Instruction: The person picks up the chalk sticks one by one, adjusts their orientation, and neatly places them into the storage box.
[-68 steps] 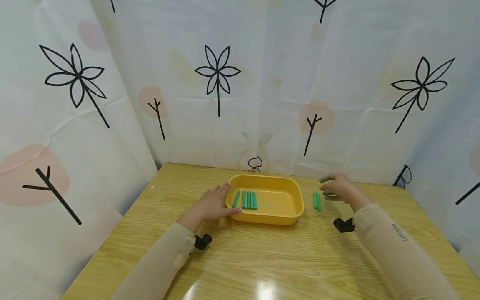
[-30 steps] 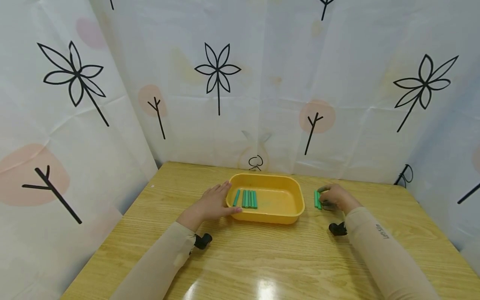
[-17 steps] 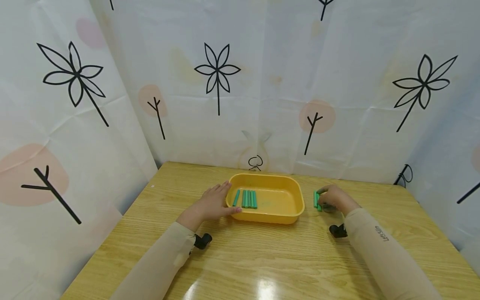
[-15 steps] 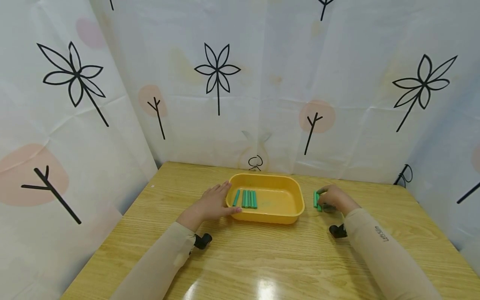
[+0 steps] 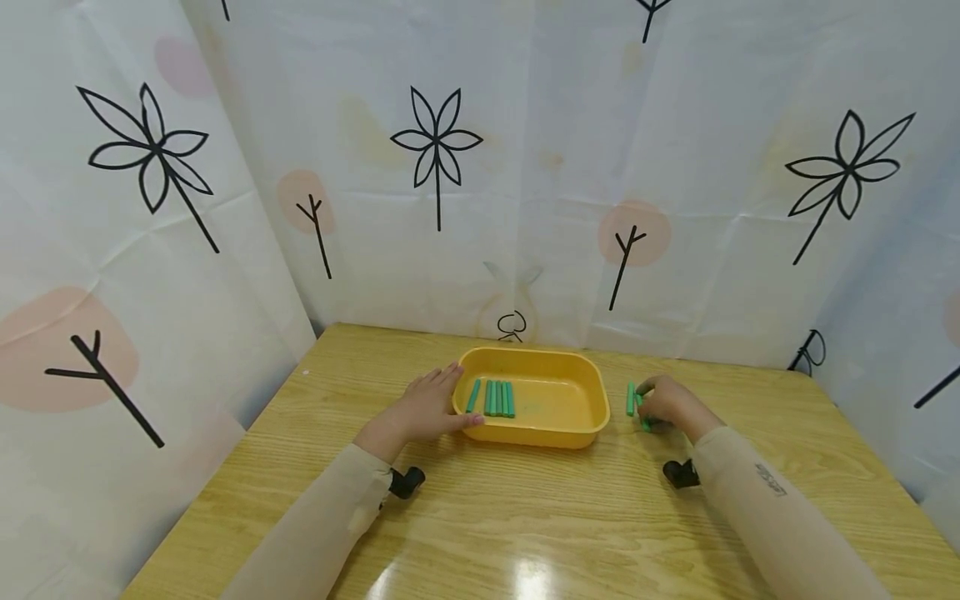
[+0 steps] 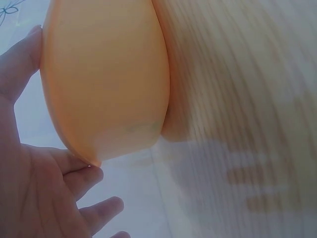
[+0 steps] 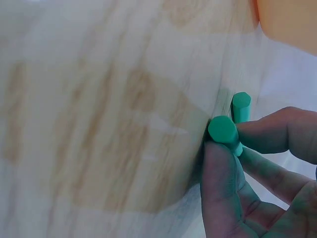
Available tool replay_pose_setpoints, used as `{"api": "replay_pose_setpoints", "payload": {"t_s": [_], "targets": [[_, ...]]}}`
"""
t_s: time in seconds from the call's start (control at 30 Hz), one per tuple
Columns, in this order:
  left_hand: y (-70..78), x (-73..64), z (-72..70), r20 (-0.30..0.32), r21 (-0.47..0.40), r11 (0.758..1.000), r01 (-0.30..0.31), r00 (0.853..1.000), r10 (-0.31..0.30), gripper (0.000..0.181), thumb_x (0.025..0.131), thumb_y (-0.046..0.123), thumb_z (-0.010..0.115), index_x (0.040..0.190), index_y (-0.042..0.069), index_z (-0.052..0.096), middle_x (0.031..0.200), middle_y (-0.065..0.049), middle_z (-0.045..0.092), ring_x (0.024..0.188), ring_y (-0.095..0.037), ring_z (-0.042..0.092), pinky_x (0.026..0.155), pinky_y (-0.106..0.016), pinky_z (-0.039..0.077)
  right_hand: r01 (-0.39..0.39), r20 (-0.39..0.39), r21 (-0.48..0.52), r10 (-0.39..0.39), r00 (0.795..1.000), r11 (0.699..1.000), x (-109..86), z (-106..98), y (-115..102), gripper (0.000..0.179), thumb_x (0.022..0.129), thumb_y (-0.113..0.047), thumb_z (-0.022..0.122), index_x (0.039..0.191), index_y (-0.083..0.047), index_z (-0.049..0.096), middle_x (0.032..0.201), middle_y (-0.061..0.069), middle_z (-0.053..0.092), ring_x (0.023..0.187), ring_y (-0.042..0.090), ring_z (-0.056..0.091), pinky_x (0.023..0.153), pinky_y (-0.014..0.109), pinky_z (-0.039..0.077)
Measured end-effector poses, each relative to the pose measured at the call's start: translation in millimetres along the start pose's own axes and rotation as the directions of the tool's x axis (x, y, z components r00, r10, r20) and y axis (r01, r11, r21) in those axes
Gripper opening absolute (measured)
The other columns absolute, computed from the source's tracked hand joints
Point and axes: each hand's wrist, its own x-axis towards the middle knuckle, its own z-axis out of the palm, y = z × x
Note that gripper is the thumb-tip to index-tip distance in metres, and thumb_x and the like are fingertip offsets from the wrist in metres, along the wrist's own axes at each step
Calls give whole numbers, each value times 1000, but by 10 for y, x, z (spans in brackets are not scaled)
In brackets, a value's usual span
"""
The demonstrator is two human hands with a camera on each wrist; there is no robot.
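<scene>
My right hand (image 5: 675,406) pinches a green chalk stick (image 7: 223,130) by one end, between thumb and fingertips, just above the table. Green dust stains these fingers. Close beside it a second green chalk stick (image 5: 630,399) lies on the table, right of the yellow tray (image 5: 555,437). My left hand (image 5: 423,408) holds the tray's left end, thumb over the near rim and fingers at the left rim. In the left wrist view, thumb and fingertips touch the tray rim while other fingers stand off it. Several green chalk sticks (image 5: 498,399) lie side by side inside, one slightly apart.
The wooden table (image 5: 480,517) runs up to a white patterned cloth (image 5: 540,167) at the back and sides. A black wire-like thing (image 5: 806,350) stands at the far right corner. Black wrist cameras (image 5: 407,483) hang below both sleeves.
My right hand has come down to the pair of chalk sticks, taken the right one and drawn it slightly nearer, apart from the other. The left hand and tray stay put.
</scene>
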Motion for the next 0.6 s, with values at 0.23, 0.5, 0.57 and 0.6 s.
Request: {"api": "replay_pose_setpoints", "payload": {"t_s": [0.23,0.5,0.57,0.6], "targets": [[0,21,10,7,-1,1000,8,1000,-8,105,91,73,51,161,4,14,166,-13,13,151,-40,16,120,-56,13,14,32,63,-16,999,998,-122,-93,2,60,86,-2,60,140,17,40,87,14,60,68,20,57,65,34,51],[3,16,14,-2,-5,1000,13,1000,-13,104,91,72,52,160,3,16,166,-14,15,150,-41,16,120,-56,13,51,58,282,-70,996,958,-248,-301,-68,66,91,1,58,147,15,28,95,15,58,72,19,62,75,40,58],[7,13,10,-2,-6,1000,14,1000,-14,104,91,72,53,160,3,16,166,-14,15,150,-40,16,120,-56,13,75,57,310,-97,994,948,-279,-366,-88,65,92,1,58,148,15,26,100,16,57,74,19,62,79,42,58],[7,12,10,-1,-5,1000,14,1000,-14,104,91,72,53,160,3,16,166,-14,15,150,-40,16,120,-56,13,85,54,316,-108,993,945,-294,-401,-99,65,92,1,58,147,16,26,102,16,57,75,19,62,79,42,58]]}}
